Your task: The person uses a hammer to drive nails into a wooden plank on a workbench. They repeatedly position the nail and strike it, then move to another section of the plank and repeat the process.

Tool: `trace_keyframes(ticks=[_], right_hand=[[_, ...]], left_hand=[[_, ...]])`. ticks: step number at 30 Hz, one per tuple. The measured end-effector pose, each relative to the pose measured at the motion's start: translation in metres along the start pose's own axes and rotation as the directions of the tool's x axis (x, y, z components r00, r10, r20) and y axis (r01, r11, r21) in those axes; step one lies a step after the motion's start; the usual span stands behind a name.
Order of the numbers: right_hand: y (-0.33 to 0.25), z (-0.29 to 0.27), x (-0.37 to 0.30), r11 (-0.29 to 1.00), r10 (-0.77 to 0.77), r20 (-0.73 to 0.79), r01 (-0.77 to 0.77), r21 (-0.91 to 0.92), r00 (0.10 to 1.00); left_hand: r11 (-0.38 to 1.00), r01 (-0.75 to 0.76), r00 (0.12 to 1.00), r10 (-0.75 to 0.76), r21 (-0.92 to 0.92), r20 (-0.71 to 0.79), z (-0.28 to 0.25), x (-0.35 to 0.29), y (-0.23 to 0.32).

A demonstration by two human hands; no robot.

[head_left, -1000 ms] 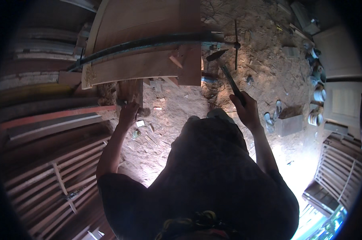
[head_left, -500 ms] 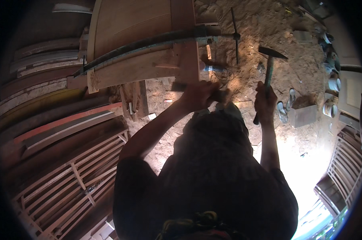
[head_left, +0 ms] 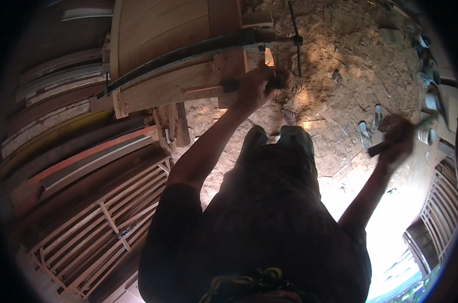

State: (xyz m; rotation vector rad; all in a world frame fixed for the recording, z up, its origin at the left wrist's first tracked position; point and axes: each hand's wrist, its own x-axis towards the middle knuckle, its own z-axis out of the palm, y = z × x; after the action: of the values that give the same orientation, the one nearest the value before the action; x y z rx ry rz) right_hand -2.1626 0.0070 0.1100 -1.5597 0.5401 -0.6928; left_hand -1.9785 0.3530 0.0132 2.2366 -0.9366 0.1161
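**Hammer raised at the right, left hand pressed to the clamped door frame**

Hammer [head_left: 397,137]: a dark-handled tool, motion-blurred, held out to the person's right above the sawdust-strewn dirt floor [head_left: 340,55]. Only the dark stub of the handle below the fist shows sharply; the head end smears toward the upper right and its shape cannot be told. The right hand [head_left: 398,141] has its fingers closed around the handle.

The left hand [head_left: 254,88] reaches forward onto the pale wooden door frame [head_left: 163,88], a curved-topped panel of light timber lying flat. Its fingers are curled over a small dark object [head_left: 230,86] at the frame's edge, held against the wood; what that object is cannot be made out. A long dark metal bar clamp [head_left: 188,53] runs diagonally across the frame, ending near a thin crossbar handle [head_left: 295,38].

Two pale slippers [head_left: 369,126] lie on the floor between the person's legs and the raised hammer. To the left, curved wooden strips [head_left: 52,116] are stacked in rows, with slatted wooden frames [head_left: 102,222] below them.
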Motion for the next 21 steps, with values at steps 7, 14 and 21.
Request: trace_keyframes(ticks=[7, 14, 21], right_hand=[[0.1, 0.072, -0.123, 0.853, -0.211, 0.109, 0.238, -0.464, 0.971], [0.029, 0.027, -0.086, 0.952, 0.083, -0.096, -0.107, -0.286, 0.992], [0.06, 0.1, -0.167, 0.68, 0.71, 0.175, -0.6, -0.421, 0.682]], left_hand=[[1.0, 0.022, 0.999, -0.021, -0.009, 0.037, 0.001, 0.005, 0.004], [0.997, -0.022, 0.999, 0.025, -0.072, 0.046, -0.005, 0.003, -0.007], [0.976, -0.194, 0.975, 0.204, -0.099, 0.093, -0.015, -0.031, 0.007]])
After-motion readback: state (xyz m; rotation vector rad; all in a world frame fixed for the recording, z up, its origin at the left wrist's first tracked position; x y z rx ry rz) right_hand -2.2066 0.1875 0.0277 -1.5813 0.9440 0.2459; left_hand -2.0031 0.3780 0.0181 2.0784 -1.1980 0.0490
